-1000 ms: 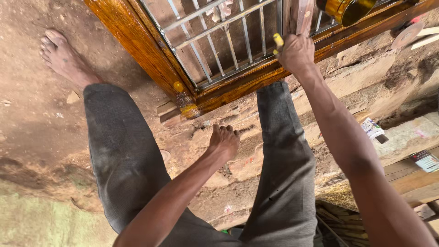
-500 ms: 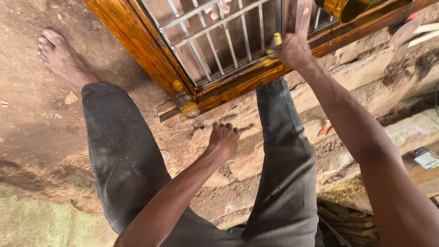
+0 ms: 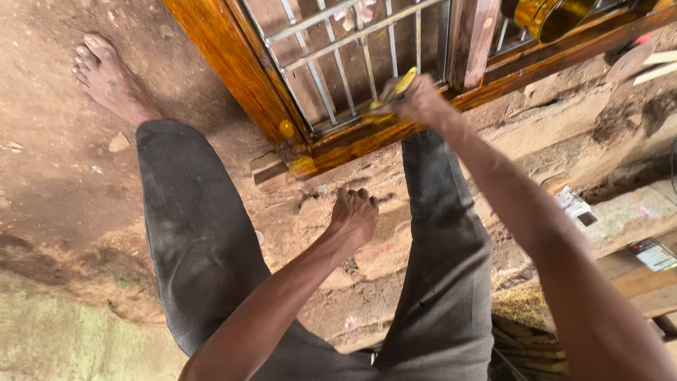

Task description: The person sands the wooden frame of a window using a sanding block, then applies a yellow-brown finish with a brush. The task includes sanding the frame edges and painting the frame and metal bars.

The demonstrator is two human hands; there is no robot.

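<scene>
While my right hand [image 3: 422, 102] pinched the light, stiff yellow-handled brush [image 3: 396, 90] mid-handle against the varnished frame [image 3: 352, 137], left fingers [image 3: 356, 199] curled, holding nothing.

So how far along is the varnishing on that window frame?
The bottom rail and left upright of the wooden window frame already shine glossy amber, with drips at the corner. In hand: the right hand holds a yellow-handled brush against the rail by the metal bars. The left hand hangs free. The centre post looks duller, likely uncoated; the frame's top is out of view.
</scene>
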